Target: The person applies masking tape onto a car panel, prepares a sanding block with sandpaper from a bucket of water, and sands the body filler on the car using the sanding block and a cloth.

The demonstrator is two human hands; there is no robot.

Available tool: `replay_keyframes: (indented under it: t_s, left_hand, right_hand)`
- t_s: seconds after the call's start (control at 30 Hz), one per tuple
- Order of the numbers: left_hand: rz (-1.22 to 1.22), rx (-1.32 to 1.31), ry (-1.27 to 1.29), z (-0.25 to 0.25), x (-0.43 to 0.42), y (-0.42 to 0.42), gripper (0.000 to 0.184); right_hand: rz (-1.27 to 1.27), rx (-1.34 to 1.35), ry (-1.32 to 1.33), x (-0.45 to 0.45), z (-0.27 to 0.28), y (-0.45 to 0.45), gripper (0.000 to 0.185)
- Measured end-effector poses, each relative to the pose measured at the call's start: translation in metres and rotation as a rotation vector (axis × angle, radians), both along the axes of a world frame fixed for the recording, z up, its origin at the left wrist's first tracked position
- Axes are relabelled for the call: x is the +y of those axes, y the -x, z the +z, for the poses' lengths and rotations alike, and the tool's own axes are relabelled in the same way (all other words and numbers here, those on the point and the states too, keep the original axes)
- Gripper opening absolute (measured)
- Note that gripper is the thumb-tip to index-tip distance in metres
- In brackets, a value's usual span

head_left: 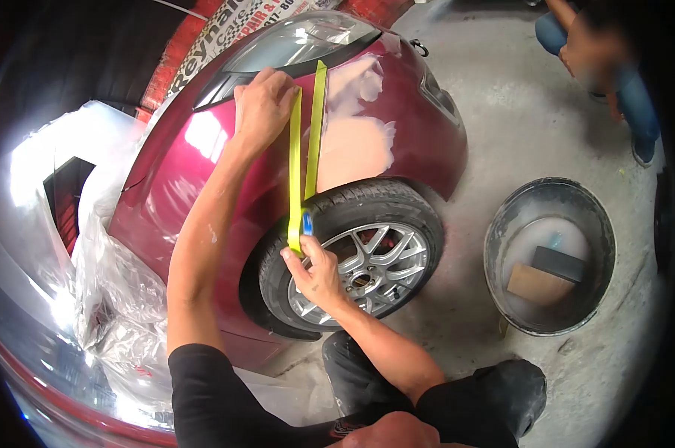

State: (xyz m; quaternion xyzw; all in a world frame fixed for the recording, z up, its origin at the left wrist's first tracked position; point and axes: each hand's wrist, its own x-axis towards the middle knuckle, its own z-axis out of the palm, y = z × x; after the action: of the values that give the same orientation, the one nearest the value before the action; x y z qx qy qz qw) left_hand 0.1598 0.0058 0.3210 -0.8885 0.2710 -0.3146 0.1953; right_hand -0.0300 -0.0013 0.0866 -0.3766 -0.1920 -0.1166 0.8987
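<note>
My left hand (265,104) is closed at the upper end of a yellow-green masking tape strip (295,157), by the headlight edge of a dark red car panel (236,179). The strip runs straight down to my right hand (315,272), whose fingers are closed at its lower end over the tyre (276,280). A blue piece (307,222), apparently the tape roll's core, shows beside those fingers. Another yellow-green tape strip (316,134) lies on the panel to the right, along the edge of a beige filler patch (356,145).
At right, a dark bucket (494,261) holds cloudy liquid, a tan block (539,285) and a dark grey block (559,264). Another person (639,112) is at upper right. Clear plastic sheeting (121,291) hangs at left. A headlight (307,37) borders the panel.
</note>
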Motion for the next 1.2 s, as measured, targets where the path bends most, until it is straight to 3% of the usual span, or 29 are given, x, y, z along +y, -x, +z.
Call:
replay_keyframes:
  t_s: [0.2, 0.33, 0.73, 0.9, 1.0, 1.03, 1.2]
  left_hand:
    - [-0.051, -0.068, -0.109, -0.003, -0.006, -0.031, 0.009]
    - [-0.015, -0.097, -0.148, -0.008, -0.001, -0.049, 0.01]
    - [-0.119, -0.171, -0.19, -0.011, 0.004, -0.064, 0.015]
    - [-0.14, -0.182, -0.129, -0.011, 0.004, -0.065, 0.032]
    - [-0.158, -0.276, -0.264, -0.008, 0.0, -0.061, 0.043]
    - [-0.068, -0.25, -0.209, -0.008, -0.001, -0.06, 0.044]
    - [-0.105, -0.292, -0.229, -0.007, 0.0, -0.062, 0.046]
  right_hand:
    - [0.279, 0.243, -0.135, 0.021, -0.012, 0.029, 0.02]
    - [0.214, 0.223, -0.221, 0.03, -0.006, 0.027, 0.02]
    - [0.33, 0.279, -0.205, 0.022, -0.005, 0.007, 0.017]
    - [0.29, 0.265, -0.2, 0.021, -0.002, 0.007, 0.022]
    - [0.329, 0.283, -0.193, 0.019, 0.0, 0.012, 0.024]
    - [0.362, 0.303, -0.211, 0.021, 0.0, 0.008, 0.025]
    - [0.424, 0.295, -0.206, 0.021, -0.001, 0.0, 0.028]
